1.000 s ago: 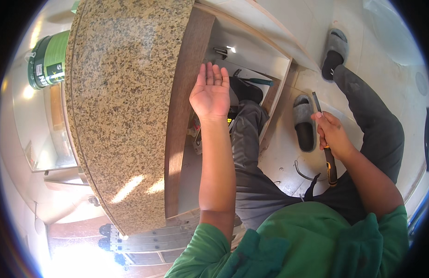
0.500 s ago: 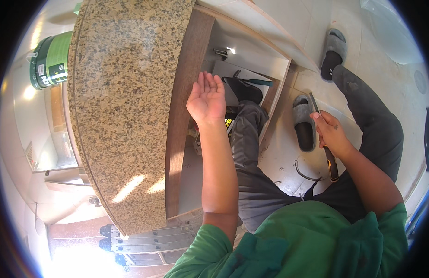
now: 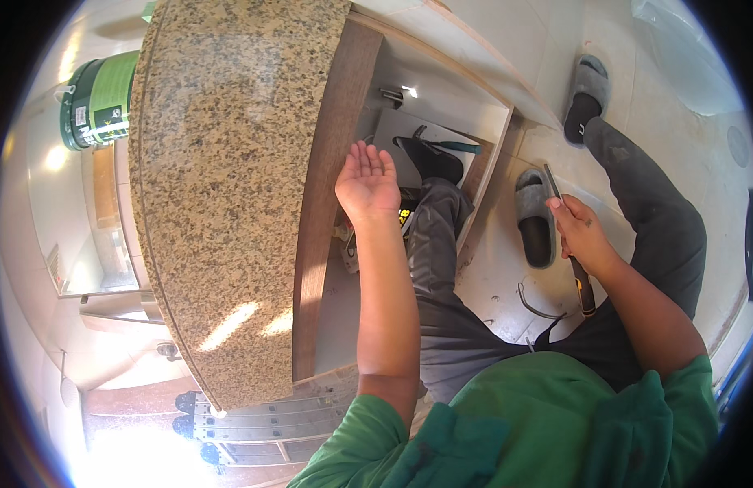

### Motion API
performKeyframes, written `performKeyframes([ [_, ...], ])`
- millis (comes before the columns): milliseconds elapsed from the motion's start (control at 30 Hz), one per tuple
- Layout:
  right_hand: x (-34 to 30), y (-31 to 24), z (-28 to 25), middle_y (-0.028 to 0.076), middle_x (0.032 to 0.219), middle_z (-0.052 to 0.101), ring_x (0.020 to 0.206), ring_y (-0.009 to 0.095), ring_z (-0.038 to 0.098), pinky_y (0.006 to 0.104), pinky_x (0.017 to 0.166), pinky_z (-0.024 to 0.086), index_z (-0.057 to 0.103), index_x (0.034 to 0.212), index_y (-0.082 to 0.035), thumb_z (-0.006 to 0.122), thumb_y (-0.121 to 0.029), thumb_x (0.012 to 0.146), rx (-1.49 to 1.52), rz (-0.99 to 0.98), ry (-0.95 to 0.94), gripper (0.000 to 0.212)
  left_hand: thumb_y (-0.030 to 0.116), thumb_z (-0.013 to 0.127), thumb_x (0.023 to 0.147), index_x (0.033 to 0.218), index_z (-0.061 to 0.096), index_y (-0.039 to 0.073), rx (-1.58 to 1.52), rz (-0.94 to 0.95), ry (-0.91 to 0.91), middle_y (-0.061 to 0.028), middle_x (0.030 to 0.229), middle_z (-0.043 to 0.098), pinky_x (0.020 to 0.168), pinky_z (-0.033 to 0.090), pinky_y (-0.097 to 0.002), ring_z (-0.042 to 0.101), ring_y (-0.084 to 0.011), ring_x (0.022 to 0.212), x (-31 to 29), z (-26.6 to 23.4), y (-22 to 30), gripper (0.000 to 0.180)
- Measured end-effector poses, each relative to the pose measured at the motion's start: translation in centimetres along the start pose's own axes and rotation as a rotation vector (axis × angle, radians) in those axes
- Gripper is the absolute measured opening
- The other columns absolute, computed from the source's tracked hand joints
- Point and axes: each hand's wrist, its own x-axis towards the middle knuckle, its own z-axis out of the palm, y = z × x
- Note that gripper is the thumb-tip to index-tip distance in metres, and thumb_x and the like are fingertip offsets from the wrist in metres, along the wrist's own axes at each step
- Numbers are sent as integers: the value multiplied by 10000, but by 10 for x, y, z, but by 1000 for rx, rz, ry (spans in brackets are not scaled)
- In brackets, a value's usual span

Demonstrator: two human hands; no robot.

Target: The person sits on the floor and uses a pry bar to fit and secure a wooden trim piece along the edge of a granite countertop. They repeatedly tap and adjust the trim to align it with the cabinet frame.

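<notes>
My left hand (image 3: 367, 183) is held palm up beside the wooden front edge (image 3: 326, 195) of the counter, over the open cabinet (image 3: 336, 325). Its fingers are stretched out and nothing lies in it. In my right hand (image 3: 586, 236) is a long slim hand tool (image 3: 584, 291) with a black and orange handle. A narrow grey end of the tool points away past my thumb; its exact kind is not clear. Inside the cabinet, a hammer-like tool with a teal handle (image 3: 459, 147) lies by my left foot (image 3: 433, 159) on a white board (image 3: 384, 130).
A speckled granite countertop (image 3: 222, 187) fills the left side, with a green bucket (image 3: 104, 99) beyond it. One grey slipper (image 3: 536, 220) sits unworn on the tiled floor; its pair (image 3: 588, 81) is on my right foot. A ladder (image 3: 262, 427) lies at the lower left.
The counter and bucket shift slightly rightward in the picture. My left hand sits a little lower and further right, still palm up. My right hand keeps its hold on the tool.
</notes>
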Motion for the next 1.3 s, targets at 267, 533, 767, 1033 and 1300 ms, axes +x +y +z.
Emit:
performKeyframes([
  [267, 6, 14, -3, -60, 634, 377, 419, 39, 377, 224, 405, 400, 611, 1080, -63, 533, -514, 1020, -17, -5, 3, 462, 130, 517, 1022, 1352, 521, -39, -2, -47, -135, -84, 1376, 542, 1009, 471, -397, 543, -213, 1141, 2, 0, 2, 371],
  [533, 7, 11, -1, -54, 650, 387, 455, 43, 388, 227, 412, 404, 590, 1027, -72, 527, -497, 1026, -27, 2, 23, 430, 95, 544, 1007, 1323, 543, -36, -103, -126, -251, -79, 1358, 562, 999, 472, -408, 553, -218, 1105, 12, 10, -5, 342],
  [767, 4, 6, -2, -42, 659, 422, 476, 58, 430, 237, 424, 409, 548, 885, -84, 523, -480, 1032, -34, -5, 32, 423, 64, 525, 1013, 1314, 537, -45, -160, -129, -224, -88, 1348, 579, 973, 490, -404, 585, -212, 1087, -3, -8, 5, 320],
  [1033, 6, 10, -2, -28, 632, 419, 454, 72, 434, 250, 424, 408, 525, 853, -83, 509, -439, 1050, -54, -21, 30, 406, 56, 517, 1013, 1307, 534, -53, -155, -106, -181, -114, 1337, 588, 961, 499, -391, 603, -212, 1082, -20, -34, 22, 313],
  [1300, 7, 11, -2, -20, 623, 407, 447, 86, 434, 261, 433, 416, 513, 846, -83, 499, -439, 1053, -95, -40, 32, 412, 81, 494, 1027, 1311, 534, -54, -157, -105, -156, -120, 1341, 585, 977, 495, -405, 604, -224, 1085, -22, -39, 24, 317],
])
